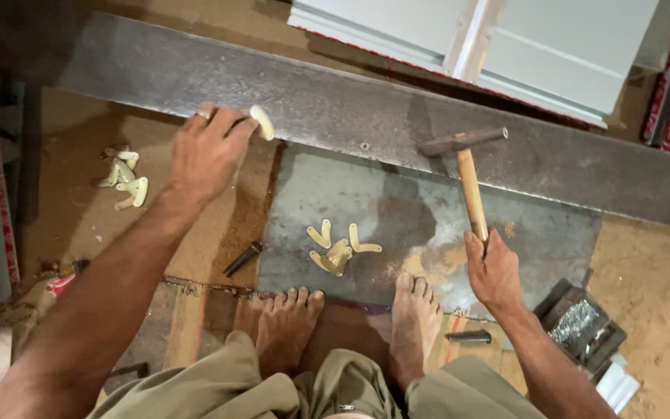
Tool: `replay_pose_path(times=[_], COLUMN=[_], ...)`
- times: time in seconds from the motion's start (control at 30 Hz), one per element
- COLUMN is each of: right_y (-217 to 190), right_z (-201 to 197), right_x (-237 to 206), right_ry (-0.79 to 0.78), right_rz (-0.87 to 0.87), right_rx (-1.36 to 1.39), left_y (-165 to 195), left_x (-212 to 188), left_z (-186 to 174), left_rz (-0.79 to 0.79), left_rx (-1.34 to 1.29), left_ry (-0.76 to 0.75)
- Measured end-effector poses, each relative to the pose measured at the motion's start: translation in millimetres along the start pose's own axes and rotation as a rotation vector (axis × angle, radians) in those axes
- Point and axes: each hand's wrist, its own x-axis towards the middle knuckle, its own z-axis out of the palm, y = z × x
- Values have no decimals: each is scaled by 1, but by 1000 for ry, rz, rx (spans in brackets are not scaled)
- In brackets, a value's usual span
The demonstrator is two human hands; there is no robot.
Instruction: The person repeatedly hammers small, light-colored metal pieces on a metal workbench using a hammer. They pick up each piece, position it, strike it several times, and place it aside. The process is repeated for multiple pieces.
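The left hand (207, 151) is pinching a small cream bracket (262, 122) flat on the steel bar (335, 105) just beyond its fingertips, while the right hand (494, 271), clamped low on the hammer (468, 174), is judging a short, square blow clear of those fingers.

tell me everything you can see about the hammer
The hammer has a dark, worn metal head set crosswise on a pale wooden handle. The right hand grips the handle near its lower end, so the tool points away from the person. Its head lies over the long grey metal bar, above the flat grey metal sheet; whether it touches the bar cannot be told.
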Motion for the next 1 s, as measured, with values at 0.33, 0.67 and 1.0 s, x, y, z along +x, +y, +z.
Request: replay_pose_path(times=[0.33, 0.67, 1.0], right_y=[-11, -9, -21], right_z=[-6, -14, -21], right_x=[-1, 3, 5], right_ry=[4, -60, -61], right_rz=[11, 29, 23], right_rx=[10, 0, -53], left_y=[65, 81, 84], left_x=[55, 88, 93], left_z=[14, 40, 38], left_rz=[-570, -502, -426], left_rx=[-1079, -1033, -910], left_ry=[-424, -490, -473])
